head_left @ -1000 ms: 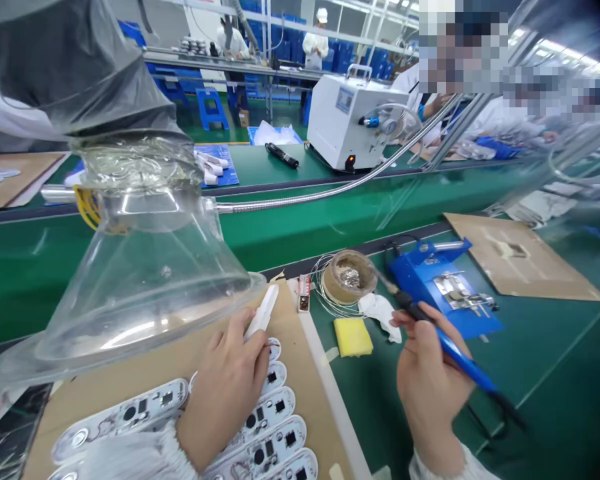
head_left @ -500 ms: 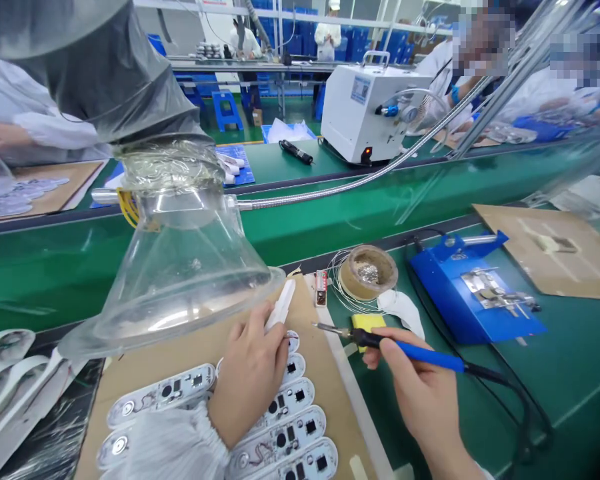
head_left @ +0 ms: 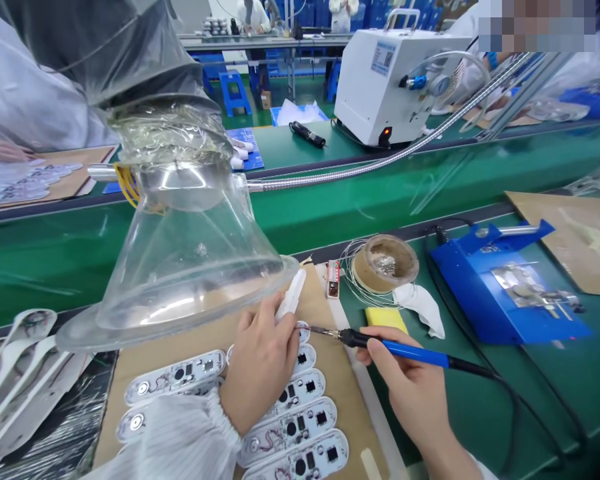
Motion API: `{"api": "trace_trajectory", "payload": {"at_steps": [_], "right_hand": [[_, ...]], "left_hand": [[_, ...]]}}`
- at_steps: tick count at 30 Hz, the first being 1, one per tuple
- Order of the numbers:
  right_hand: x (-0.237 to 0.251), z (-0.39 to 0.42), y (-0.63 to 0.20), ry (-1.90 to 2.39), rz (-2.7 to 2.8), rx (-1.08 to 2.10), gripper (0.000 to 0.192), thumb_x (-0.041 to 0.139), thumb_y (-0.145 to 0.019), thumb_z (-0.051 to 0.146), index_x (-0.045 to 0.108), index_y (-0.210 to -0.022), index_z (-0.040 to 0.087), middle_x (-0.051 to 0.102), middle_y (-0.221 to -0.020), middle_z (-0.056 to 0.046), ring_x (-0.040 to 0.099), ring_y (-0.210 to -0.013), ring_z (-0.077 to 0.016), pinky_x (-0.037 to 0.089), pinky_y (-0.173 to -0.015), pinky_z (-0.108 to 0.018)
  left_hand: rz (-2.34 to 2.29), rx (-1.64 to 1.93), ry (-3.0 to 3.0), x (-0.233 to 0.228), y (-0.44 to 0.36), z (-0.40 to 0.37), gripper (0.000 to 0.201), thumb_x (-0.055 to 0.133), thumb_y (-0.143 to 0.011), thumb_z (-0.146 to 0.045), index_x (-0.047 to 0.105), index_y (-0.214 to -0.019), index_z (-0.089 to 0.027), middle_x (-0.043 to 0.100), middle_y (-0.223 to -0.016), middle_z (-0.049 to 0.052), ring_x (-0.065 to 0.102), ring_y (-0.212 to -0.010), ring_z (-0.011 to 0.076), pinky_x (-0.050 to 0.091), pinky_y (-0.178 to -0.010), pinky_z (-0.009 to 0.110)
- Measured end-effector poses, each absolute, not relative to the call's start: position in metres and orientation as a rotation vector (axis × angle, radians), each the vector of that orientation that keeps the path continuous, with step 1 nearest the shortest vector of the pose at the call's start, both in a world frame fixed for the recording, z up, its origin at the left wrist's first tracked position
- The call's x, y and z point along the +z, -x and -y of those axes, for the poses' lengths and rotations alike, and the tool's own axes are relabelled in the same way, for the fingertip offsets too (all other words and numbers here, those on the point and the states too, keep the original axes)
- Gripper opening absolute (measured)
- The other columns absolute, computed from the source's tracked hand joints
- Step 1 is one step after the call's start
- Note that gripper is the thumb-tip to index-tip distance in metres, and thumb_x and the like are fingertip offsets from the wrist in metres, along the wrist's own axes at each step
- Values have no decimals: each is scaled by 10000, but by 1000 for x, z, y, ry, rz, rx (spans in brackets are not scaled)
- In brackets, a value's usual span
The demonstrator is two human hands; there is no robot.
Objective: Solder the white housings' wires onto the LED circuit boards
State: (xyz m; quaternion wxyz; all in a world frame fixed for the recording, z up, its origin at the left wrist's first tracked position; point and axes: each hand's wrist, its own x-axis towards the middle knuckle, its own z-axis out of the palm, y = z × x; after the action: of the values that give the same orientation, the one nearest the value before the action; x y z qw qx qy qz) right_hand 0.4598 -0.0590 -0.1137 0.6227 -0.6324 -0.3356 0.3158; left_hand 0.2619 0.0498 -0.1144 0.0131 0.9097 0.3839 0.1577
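We see that the soldering iron (head_left: 413, 352) has just come across to the work. A second ago our right hand (head_left: 415, 387) had it out by the brown round tub (head_left: 380, 267); half a second ago its tip (head_left: 319, 330) was above the edge of the cardboard (head_left: 317, 303), short of the boards. Now the tip is at the near-hidden end of the farthest circuit-board unit (head_left: 305, 333) of the right-hand group, just beside the fingers of our left hand (head_left: 260, 367). We cannot tell whether it touches metal there, as the spot is too small, but we judge that the iron has gone from being carried to being applied.

Our left hand has hardly shifted over the boards: its grip is closed on a white plastic strip (head_left: 292, 295), pinched between thumb and fingers and slanting away from us. Our right grip is clamped around the iron near the front of its handle, pen-fashion.

The other circuit-board units (head_left: 315, 420) lie side by side on the cardboard, nearer to us and partly under our left sleeve. On the green counter (head_left: 480, 413), the yellow sponge (head_left: 383, 318) sits just beyond our right hand, and the blue metal stand (head_left: 467, 287) is farther right. The clear fume hood (head_left: 190, 260) stands over the cardboard's far side, near our left hand.
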Motion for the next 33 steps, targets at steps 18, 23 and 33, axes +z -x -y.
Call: {"api": "trace_trajectory", "payload": {"at_steps": [18,23,33], "right_hand": [[-124,64,-461,1507,772,750,154,792,-912,374,835,-965,236,778,-757,-39,761,-664,-202,662,-624,-277],[-123,65,-462,1490,783,745,148,789,-911,369,833,-962,238,779,-748,-37,759,-653,-199,667,-633,-284],[-125,68,-467,1466,832,773,94,778,-939,316,834,-1000,271,799,-763,-20,781,-687,-183,658,-659,-237]], "left_hand": [[-1219,462,-2851,-111,-265,-48,192,515,-1040,-151,641,-901,-193,634,-1326,202,681,-1058,313,495,-794,451],[-1219,460,-2869,-111,-266,-48,190,531,-1036,-155,642,-887,-190,636,-1332,201,686,-1032,310,489,-790,450],[-1210,477,-2892,-113,-265,-48,160,547,-1023,-144,652,-909,-185,630,-1328,200,690,-1035,308,490,-802,449]]}}
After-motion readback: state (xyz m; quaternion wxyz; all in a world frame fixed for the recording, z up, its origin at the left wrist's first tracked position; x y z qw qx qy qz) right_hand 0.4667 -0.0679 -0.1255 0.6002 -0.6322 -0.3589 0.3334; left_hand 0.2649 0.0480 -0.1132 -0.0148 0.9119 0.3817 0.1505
